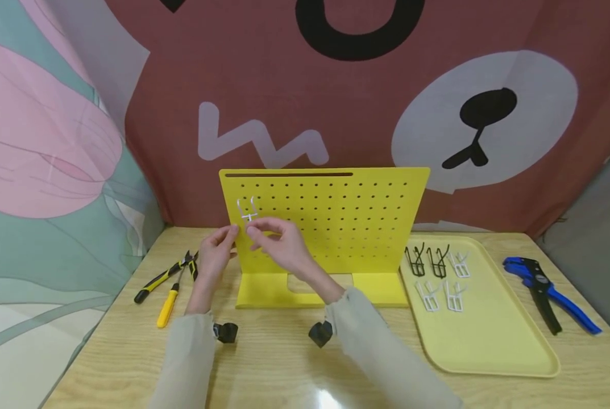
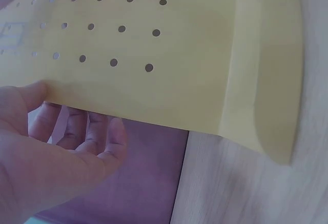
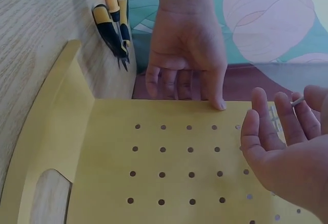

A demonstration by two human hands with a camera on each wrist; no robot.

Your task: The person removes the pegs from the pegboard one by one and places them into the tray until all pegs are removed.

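Note:
A yellow pegboard (image 1: 330, 232) with rows of holes stands upright on its base. My left hand (image 1: 214, 257) grips its left edge; in the left wrist view the thumb lies on the front face and the fingers (image 2: 95, 131) curl behind. With thumb and fingertips my right hand (image 1: 284, 245) pinches a white wire hook (image 1: 249, 216) at the board's upper left. The hook's two prongs point upward, close against the perforated face. Whether they sit in holes cannot be made out. In the right wrist view the right hand (image 3: 287, 157) partly covers the hook.
On the right, a pale yellow tray (image 1: 489, 341) bears black hooks (image 1: 439, 264) and white hooks (image 1: 455, 298). Beyond it lies a blue and black hand tool (image 1: 540, 281). Cutting pliers (image 1: 161, 282) and a yellow-handled screwdriver (image 1: 169, 305) lie left of the board. A patterned cloth hangs behind.

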